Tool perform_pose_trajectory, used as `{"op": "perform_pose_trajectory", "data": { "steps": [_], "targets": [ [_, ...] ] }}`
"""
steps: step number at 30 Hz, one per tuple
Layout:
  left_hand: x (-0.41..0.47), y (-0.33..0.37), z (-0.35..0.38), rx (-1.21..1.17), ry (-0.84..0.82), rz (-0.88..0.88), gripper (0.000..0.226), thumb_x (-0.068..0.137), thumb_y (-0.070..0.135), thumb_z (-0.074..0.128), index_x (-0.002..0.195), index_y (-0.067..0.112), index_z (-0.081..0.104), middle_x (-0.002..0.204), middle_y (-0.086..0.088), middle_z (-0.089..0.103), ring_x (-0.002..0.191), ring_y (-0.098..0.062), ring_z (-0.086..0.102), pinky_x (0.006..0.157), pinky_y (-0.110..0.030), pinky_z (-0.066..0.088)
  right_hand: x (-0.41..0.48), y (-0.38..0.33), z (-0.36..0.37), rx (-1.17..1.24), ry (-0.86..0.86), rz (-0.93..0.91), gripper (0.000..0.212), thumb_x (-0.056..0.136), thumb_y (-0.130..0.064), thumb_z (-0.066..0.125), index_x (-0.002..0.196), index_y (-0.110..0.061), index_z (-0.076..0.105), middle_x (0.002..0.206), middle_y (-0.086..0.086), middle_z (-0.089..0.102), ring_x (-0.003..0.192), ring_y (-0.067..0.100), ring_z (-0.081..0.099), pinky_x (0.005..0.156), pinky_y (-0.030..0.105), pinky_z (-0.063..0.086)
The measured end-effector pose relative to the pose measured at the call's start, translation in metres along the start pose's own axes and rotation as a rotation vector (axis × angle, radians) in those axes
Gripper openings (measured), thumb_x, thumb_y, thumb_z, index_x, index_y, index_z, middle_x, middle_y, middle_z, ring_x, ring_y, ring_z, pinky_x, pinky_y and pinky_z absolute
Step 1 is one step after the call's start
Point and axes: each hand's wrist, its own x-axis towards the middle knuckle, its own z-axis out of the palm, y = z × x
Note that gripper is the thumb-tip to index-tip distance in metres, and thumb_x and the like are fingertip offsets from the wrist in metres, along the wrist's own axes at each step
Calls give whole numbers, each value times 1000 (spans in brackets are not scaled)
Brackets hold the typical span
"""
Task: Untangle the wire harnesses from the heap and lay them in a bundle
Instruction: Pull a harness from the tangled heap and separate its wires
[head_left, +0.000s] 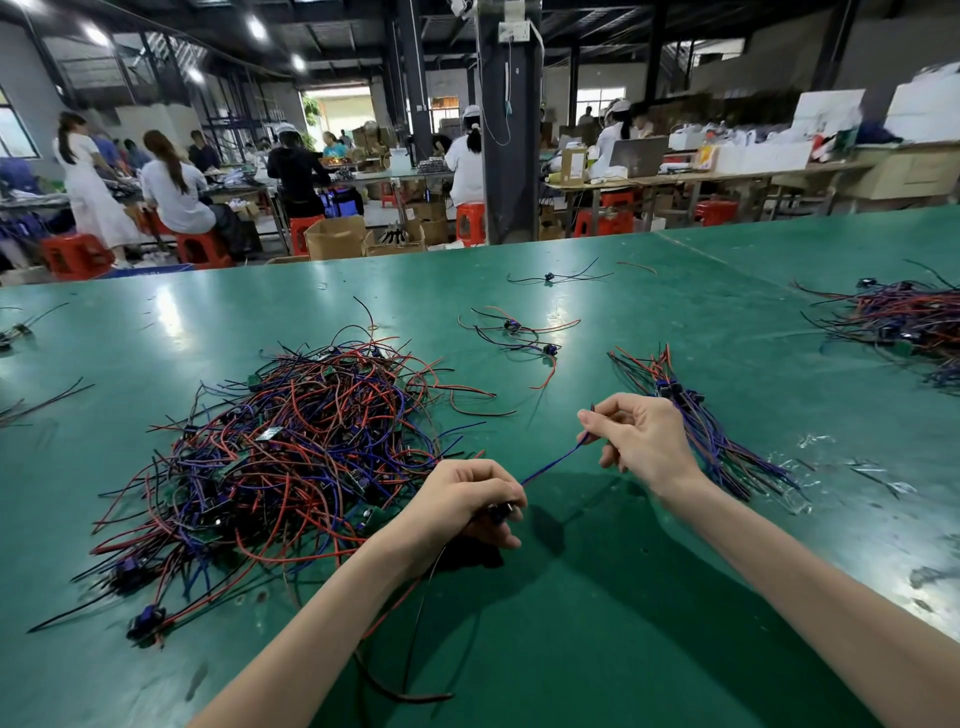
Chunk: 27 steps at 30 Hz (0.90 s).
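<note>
I see the left grip (467, 501) just below the middle of my view, fingers curled round a dark connector (498, 512) of one harness. A blue wire (553, 462) runs taut from it toward 2 o'clock, where the right grip (641, 439) pinches its far end between thumb and fingers. Red and black wires (415, 649) trail from the left grip toward 6 o'clock across the green desk (597, 597). The heap (291, 452), a tangle of red, blue and black wire with small green boards, lies at 9 o'clock, just beside the left grip. The bundle (724, 444) lies straight at 2 o'clock, partly behind the right grip. Two loose harnesses (519, 332) sit at 12 o'clock, apart from the heap, and another pile (904, 322) lies well off at 3 o'clock.
</note>
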Motion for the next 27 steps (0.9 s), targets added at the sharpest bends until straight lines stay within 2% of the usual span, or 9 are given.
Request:
{"op": "perform_pose_trajectory", "data": {
  "steps": [5, 17, 22, 27],
  "targets": [
    [0, 0, 0, -12, 20, 4, 24, 87, -2, 57, 65, 5, 65, 60, -10, 60, 42, -17, 55, 50, -28, 54, 3, 0, -1, 179, -18, 121, 21, 85, -6, 67, 64, -6, 64, 61, 5, 71, 33, 10, 51, 32, 14, 32],
    [1, -2, -1, -43, 40, -3, 28, 87, -3, 57, 62, 6, 66, 60, -11, 62, 42, -18, 55, 49, -29, 54, 3, 0, -2, 281, -56, 175, 18, 85, -6, 66, 67, -5, 67, 69, 10, 72, 36, 11, 53, 35, 16, 35],
    [0, -1, -1, -50, 33, 8, 32, 88, -2, 57, 60, 9, 68, 61, -11, 62, 42, -19, 56, 50, -29, 54, 2, -3, -1, 482, -50, 307, 11, 82, -11, 70, 71, -9, 68, 73, 11, 73, 39, 8, 50, 38, 15, 38],
    [-1, 0, 0, -54, 23, 1, 28, 88, -2, 57, 63, 6, 66, 61, -11, 62, 42, -19, 55, 50, -30, 55, 2, -2, 3, 611, 28, 415, 11, 77, -8, 73, 74, -10, 63, 68, 9, 72, 38, 6, 45, 35, 14, 35]
  ]
}}
